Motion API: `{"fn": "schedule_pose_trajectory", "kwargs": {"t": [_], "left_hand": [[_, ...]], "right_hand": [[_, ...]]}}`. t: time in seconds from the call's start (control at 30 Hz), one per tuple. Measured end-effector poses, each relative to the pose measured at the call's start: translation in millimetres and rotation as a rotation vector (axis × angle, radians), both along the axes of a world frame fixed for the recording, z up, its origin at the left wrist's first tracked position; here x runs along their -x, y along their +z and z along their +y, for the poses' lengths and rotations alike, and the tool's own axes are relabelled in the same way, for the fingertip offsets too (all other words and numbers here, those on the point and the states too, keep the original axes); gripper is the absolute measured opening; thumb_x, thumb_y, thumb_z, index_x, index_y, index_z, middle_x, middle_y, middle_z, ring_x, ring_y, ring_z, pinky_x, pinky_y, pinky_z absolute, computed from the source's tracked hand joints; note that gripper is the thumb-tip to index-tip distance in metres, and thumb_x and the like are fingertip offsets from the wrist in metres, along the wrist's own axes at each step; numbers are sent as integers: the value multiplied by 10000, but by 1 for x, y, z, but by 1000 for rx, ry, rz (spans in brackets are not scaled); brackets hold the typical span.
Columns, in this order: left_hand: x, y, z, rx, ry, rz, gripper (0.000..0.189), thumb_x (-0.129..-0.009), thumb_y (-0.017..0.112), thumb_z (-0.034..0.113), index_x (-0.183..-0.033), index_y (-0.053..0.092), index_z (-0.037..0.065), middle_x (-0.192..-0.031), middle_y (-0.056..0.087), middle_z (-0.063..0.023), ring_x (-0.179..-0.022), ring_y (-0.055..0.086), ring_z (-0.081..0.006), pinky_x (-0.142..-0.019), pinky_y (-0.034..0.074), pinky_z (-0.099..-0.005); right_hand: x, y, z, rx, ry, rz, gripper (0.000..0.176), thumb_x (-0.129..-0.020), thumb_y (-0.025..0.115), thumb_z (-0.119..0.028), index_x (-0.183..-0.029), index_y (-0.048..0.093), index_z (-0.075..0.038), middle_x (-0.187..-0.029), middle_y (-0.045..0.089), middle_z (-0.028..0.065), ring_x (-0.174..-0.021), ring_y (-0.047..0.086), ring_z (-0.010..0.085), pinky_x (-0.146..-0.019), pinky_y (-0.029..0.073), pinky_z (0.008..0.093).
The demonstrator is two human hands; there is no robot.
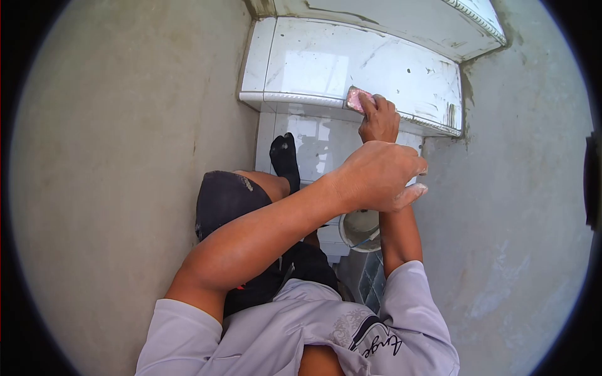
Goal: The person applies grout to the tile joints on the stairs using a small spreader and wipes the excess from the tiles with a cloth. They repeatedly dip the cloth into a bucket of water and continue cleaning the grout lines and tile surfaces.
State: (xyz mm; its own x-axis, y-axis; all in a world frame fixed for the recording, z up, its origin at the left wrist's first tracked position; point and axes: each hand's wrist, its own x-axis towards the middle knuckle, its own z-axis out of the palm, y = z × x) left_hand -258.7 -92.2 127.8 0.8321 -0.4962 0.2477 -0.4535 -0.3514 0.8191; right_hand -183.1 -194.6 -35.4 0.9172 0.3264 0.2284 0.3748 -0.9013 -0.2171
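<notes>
My right hand [380, 119] is closed on a pink sponge [359, 100], a small block with a dusty, whitish face. The sponge touches the ridged front edge of a glossy white tiled step [370, 62], which carries dark smears and specks. Nearer to me, my left hand [385, 175] hangs in the air across my right forearm. Its fingers are loosely bent, the thumb stands apart from them, and nothing shows between them. Pale powder coats the fingertips.
Another tiled step [414, 25] rises above. Plastered walls stand on the left [125, 156] and right [501, 219]. A bucket [359, 241] is partly hidden below my arms. My foot in a black sock [285, 160] rests on the lower tiles.
</notes>
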Motion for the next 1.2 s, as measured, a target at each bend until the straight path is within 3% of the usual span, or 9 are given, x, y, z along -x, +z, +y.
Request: {"fn": "schedule_pose_trajectory", "kwargs": {"t": [0.17, 0.27, 0.37, 0.5, 0.67, 0.8, 1.0, 1.1, 1.2], "left_hand": [[-1, -2, -5, -43, 29, -41, 309, -848, 743, 270, -958, 728, -18, -853, 704, -194, -810, 697, -380, -742, 554, -453], [1, 6, 0, -166, -5, 98, 320, -851, 739, 281, -958, 727, -20, -869, 705, -202, -827, 697, -398, -759, 561, -459], [-7, 10, 5, -377, 9, 226, 339, -860, 728, 296, -975, 729, -23, -883, 711, -200, -863, 702, -405, -783, 566, -461], [-30, 4, 36, -638, 244, 294, 357, -882, 702, 310, -1040, 735, -8, -939, 736, -202, -961, 710, -384, -865, 560, -463], [-43, 21, 105, -645, 500, 368, 525, -893, 707, 390, -1244, 698, 1, -1172, 708, -267, -1088, 692, -407, -957, 538, -441], [-56, 28, 105, -608, 549, 368, 589, -891, 715, 421, -1290, 673, -10, -1187, 700, -288, -1120, 687, -411, -972, 534, -428], [-71, 6, 125, -621, 545, 333, 624, -897, 709, 455, -1317, 660, -4, -1217, 689, -291, -1131, 681, -416, -971, 533, -428], [-81, 10, 125, -632, 549, 296, 624, -903, 710, 459, -1325, 656, 3, -1230, 685, -288, -1140, 680, -408, -969, 532, -428], [-77, -2, 127, -671, 530, 313, 619, -913, 710, 464, -1328, 655, 8, -1239, 687, -273, -1145, 677, -407, -963, 535, -428]], "right_hand": [[50, 32, -21, -130, 146, 264, 568, -801, 644, -11, -1354, 619, -141, -1230, 592, 139, -1159, 549, 366, -929, 453, 525], [11, 10, -40, -361, -209, 0, 590, -777, 654, -8, -1350, 620, -144, -1178, 610, 134, -1096, 574, 387, -917, 489, 508], [-20, 18, -12, -30, -415, 186, 492, -809, 649, -48, -1291, 644, -144, -1143, 625, 125, -1067, 588, 383, -882, 511, 483], [18, -18, 36, -384, 101, 3, 425, -839, 643, -103, -1261, 669, -140, -1117, 631, 112, -1028, 586, 350, -856, 493, 475], [6, 1, 14, -200, -109, 31, 402, -837, 611, -77, -1223, 703, -142, -1097, 637, 117, -1076, 595, 344, -860, 484, 492], [23, -26, 6, -153, 281, 326, 503, -792, 591, -9, -1258, 696, -166, -1047, 642, 128, -1022, 615, 374, -854, 501, 498], [-12, -5, -37, -264, -397, -45, 529, -778, 602, 3, -1287, 675, -124, -1089, 646, 141, -998, 612, 369, -867, 504, 490], [4, -6, -5, -267, 105, 196, 481, -795, 607, -3, -1265, 675, -84, -1142, 643, 163, -1034, 618, 368, -912, 504, 479], [35, -41, 0, -916, -324, 328, 429, -865, 573, 17, -1279, 641, -73, -1157, 647, 150, -1044, 632, 334, -938, 516, 444]]}}
